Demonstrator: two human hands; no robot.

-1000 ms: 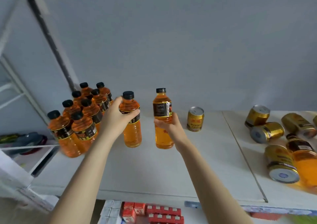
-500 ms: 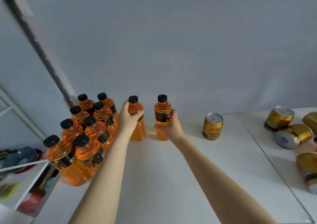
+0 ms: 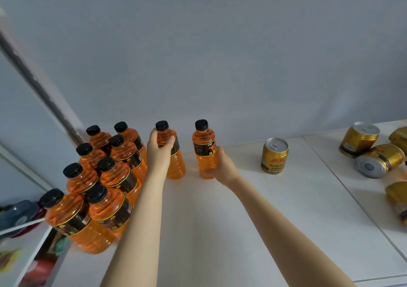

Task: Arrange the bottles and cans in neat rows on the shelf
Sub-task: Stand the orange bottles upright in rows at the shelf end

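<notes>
A plain grey-blue wall (image 3: 220,44) closes the back. Below it runs the white shelf (image 3: 220,231), smooth and matt, with a thin seam (image 3: 343,187) splitting off a second board on the right. Its front edge shows only at the lower right.

Both bare forearms reach forward from the bottom of the view, nearly straight. The left hand (image 3: 158,152) curls over the shoulder of a bottle (image 3: 176,165), fingers wrapped just under the black cap. The right hand (image 3: 221,165) clasps the lower half of a second bottle (image 3: 203,146) from its right side. Both held bottles are near the back wall, about upright, bases down at the shelf surface, and a narrow gap separates them.

At the left stand eight more bottles (image 3: 114,176) in two rows of four running front to back, packed almost touching. All are clear ribbed plastic filled with orange liquid, with dark labels and black screw caps. The left-hand bottle is just beside the back of this block.

One gold metal can (image 3: 274,155) stands upright to the right of the held bottles, well apart from them. Further right, past the seam, several gold cans (image 3: 378,161) lie tumbled on their sides, some cut off by the edge of the view.

The widest open stretch of shelf lies in front of the held bottles, between the forearms and out to the seam.
</notes>
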